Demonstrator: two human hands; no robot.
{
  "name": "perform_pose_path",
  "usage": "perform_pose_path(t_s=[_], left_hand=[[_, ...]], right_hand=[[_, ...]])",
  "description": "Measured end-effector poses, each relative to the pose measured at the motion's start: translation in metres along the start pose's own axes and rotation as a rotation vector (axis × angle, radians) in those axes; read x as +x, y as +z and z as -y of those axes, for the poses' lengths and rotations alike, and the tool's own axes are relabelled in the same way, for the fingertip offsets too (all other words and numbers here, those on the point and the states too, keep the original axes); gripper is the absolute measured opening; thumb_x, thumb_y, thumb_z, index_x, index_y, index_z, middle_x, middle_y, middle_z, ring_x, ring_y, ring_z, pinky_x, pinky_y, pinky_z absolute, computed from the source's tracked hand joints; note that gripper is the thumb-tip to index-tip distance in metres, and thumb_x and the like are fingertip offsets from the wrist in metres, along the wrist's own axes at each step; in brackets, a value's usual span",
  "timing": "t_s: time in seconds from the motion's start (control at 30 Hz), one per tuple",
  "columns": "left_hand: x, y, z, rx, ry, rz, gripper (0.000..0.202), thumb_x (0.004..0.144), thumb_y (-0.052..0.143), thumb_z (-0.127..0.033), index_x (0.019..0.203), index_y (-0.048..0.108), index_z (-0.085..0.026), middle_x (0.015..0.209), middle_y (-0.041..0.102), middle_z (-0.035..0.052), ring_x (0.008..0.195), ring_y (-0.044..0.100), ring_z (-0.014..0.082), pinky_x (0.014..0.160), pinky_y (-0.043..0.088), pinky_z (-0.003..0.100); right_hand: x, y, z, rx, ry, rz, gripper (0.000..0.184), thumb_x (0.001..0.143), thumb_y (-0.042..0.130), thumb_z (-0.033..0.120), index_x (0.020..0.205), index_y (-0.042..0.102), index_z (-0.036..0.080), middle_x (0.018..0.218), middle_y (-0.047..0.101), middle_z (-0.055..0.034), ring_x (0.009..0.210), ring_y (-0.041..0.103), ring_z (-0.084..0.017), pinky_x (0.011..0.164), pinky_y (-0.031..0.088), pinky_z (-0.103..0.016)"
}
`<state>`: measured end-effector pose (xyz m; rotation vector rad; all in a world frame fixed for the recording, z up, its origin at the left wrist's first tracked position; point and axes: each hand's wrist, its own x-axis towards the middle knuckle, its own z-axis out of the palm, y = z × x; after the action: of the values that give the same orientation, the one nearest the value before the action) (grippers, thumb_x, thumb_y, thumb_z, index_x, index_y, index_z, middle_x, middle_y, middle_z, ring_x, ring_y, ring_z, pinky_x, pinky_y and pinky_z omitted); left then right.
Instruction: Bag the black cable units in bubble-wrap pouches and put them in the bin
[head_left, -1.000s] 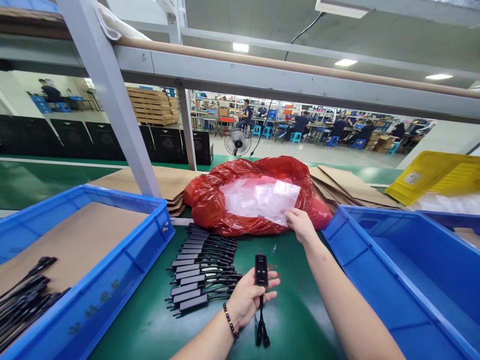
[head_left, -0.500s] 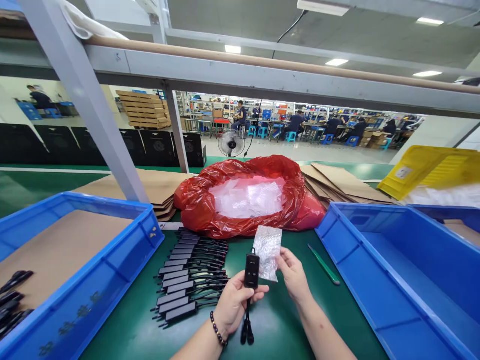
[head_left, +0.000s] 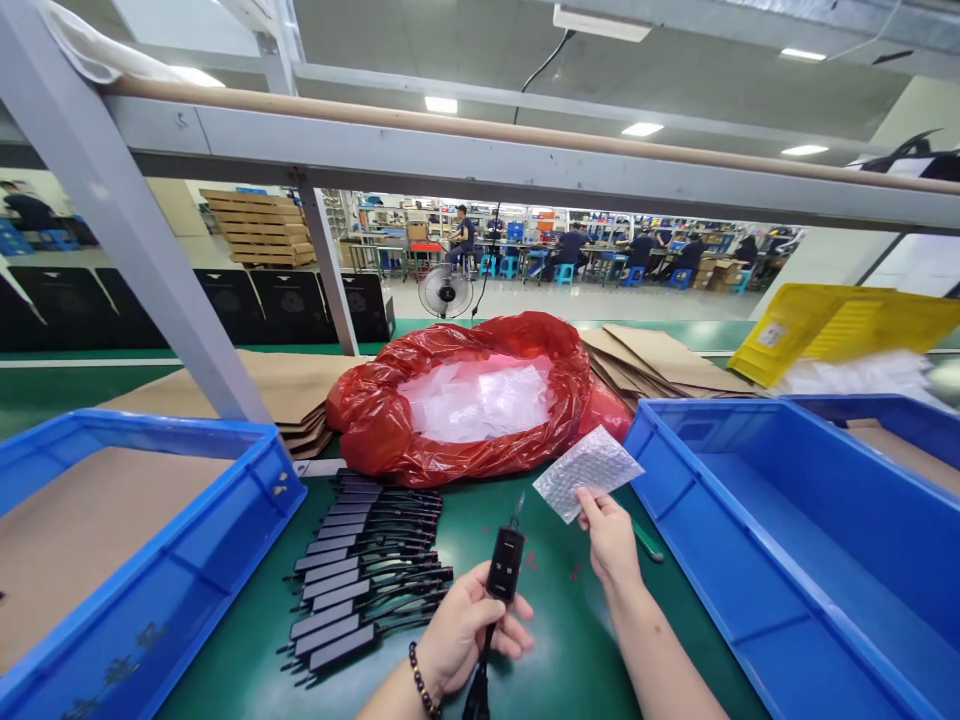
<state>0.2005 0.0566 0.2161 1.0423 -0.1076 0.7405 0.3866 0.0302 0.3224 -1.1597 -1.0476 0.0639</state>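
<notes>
My left hand [head_left: 469, 630] is closed round a small black controller [head_left: 505, 564] whose cable hangs down below my palm. My right hand [head_left: 611, 535] pinches the lower edge of a small clear bubble-wrap bag [head_left: 587, 470], held up just right of the controller. Behind them lies a red plastic sack [head_left: 375, 425], open at the top, with many clear bags [head_left: 480, 398] inside. A row of several black controllers [head_left: 367, 565] with cables lies on the green table [head_left: 247, 655] to the left of my hands.
A blue bin [head_left: 217, 545] lined with cardboard stands at the left, a deep blue bin [head_left: 757, 560] at the right. A green stick [head_left: 646, 541] lies by the right bin. Flat cardboard sheets [head_left: 667, 360], a yellow crate [head_left: 832, 325] and a slanted grey post [head_left: 127, 230] are behind. People sit at benches far off.
My right hand went from the red sack to the front with one bubble-wrap bag, then raised it to the right. The view has drifted, so the bins sit lower and further left.
</notes>
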Motion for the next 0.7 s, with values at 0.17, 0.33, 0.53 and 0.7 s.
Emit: perform_pose_path(t_s=[0.17,0.33,0.53,0.7], left_hand=[[0.003,-0.003,0.006,0.024,-0.056,0.140,0.050,0.064,0.055,-0.026,0.101,0.027,-0.008,0.074,0.057,0.0146,0.047,0.055,0.0157,0.036,0.038,0.018],[0.005,-0.004,0.007,0.038,-0.034,0.135,0.077,0.066,0.054,-0.025,0.126,0.009,-0.009,0.072,0.058,0.0123,0.049,0.056,0.0163,0.039,0.041,0.018],[0.005,-0.003,0.007,0.069,-0.013,0.046,0.098,0.066,0.053,-0.026,0.132,-0.019,-0.022,0.079,0.058,0.0102,0.061,0.059,0.0195,0.048,0.044,0.021],[0.006,-0.003,0.005,0.082,0.016,0.021,0.092,0.067,0.056,-0.031,0.131,-0.010,-0.023,0.081,0.058,0.0101,0.066,0.060,0.0190,0.055,0.044,0.023]], right_hand=[[-0.010,0.014,0.001,0.331,0.260,0.117,0.052,0.048,0.074,0.047,0.071,0.046,0.009,0.054,0.039,0.0031,0.047,0.031,-0.004,0.045,0.023,-0.018],[-0.021,0.017,0.001,0.218,0.284,0.383,0.049,0.055,0.072,0.043,0.079,0.051,0.006,0.064,0.049,-0.0023,0.052,0.037,-0.006,0.050,0.027,-0.020],[-0.030,0.011,0.016,-0.167,0.179,0.769,0.054,0.064,0.059,0.057,0.071,0.055,0.004,0.061,0.047,-0.0043,0.054,0.035,-0.006,0.053,0.028,-0.021],[-0.030,0.004,0.014,-0.282,0.067,1.070,0.045,0.076,0.051,0.048,0.064,0.047,0.005,0.058,0.038,-0.0024,0.054,0.032,-0.006,0.052,0.026,-0.020]])
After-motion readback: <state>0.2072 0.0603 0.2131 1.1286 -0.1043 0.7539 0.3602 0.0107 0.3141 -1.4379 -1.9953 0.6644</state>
